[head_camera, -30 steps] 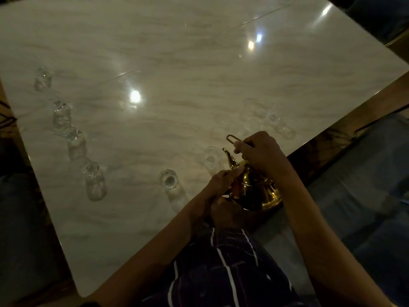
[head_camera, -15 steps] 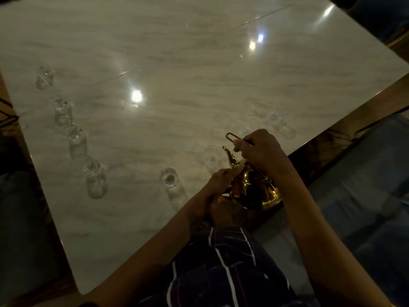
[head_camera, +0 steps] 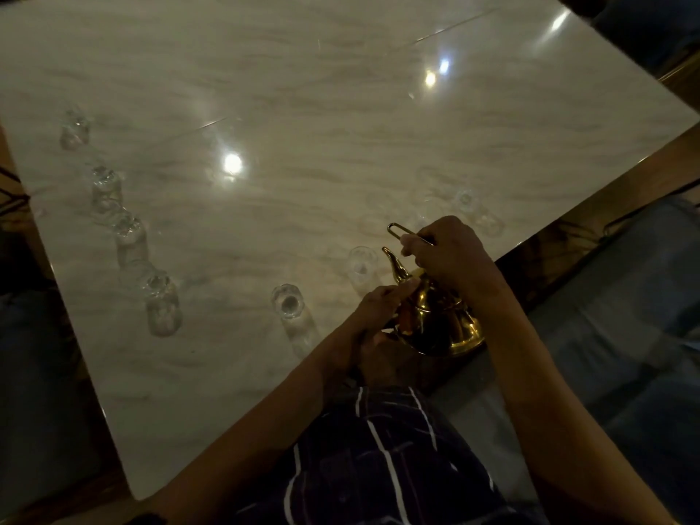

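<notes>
Head view: no shift noted; pot (head_camera: 443, 323) gripped by right hand (head_camera: 447, 255), steadied by left hand (head_camera: 378, 308), fingers straight; pouring judged pending.

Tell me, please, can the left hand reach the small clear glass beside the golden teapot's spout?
Probably yes: the left hand touches the golden metal teapot, with only bare marble tabletop before the small clear glass.

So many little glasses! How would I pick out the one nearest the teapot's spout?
Find the pale marble table, then the gold teapot at its near edge, held by the right hand. The glass stands just left of the spout tip. The lone glass and the row of four glasses lie farther left, away from the spout.
</notes>
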Tool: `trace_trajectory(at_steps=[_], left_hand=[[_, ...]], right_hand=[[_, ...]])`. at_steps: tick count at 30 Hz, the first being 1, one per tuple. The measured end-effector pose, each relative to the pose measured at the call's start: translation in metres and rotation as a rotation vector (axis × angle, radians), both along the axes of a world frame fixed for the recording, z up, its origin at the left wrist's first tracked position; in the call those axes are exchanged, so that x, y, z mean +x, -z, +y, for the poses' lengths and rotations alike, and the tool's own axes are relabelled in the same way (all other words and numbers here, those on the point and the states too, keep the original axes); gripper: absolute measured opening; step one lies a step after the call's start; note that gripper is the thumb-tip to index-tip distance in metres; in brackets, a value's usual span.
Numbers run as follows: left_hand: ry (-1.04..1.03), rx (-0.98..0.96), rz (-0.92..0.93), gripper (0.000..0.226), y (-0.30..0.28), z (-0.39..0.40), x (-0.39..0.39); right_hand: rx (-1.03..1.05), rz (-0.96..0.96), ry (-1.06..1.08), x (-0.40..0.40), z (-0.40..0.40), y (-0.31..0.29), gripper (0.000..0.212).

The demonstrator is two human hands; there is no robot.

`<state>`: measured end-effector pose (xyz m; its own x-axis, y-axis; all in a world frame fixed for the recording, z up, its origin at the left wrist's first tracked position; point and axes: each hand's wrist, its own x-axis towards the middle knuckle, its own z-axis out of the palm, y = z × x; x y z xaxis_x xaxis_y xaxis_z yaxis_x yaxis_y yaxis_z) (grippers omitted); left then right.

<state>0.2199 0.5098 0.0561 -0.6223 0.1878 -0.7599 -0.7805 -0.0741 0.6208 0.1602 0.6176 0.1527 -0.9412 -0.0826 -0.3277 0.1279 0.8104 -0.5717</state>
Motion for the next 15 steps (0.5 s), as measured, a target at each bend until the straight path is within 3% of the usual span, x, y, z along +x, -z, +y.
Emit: trace_trajectory(at_steps=[15], left_hand=[[0.004,-0.008,0.018,0.032,0.0013,0.0041,0.0029]], right_hand=[[-0.018,0.009,-0.006,0.004,0.0032,-0.0047,0.033]])
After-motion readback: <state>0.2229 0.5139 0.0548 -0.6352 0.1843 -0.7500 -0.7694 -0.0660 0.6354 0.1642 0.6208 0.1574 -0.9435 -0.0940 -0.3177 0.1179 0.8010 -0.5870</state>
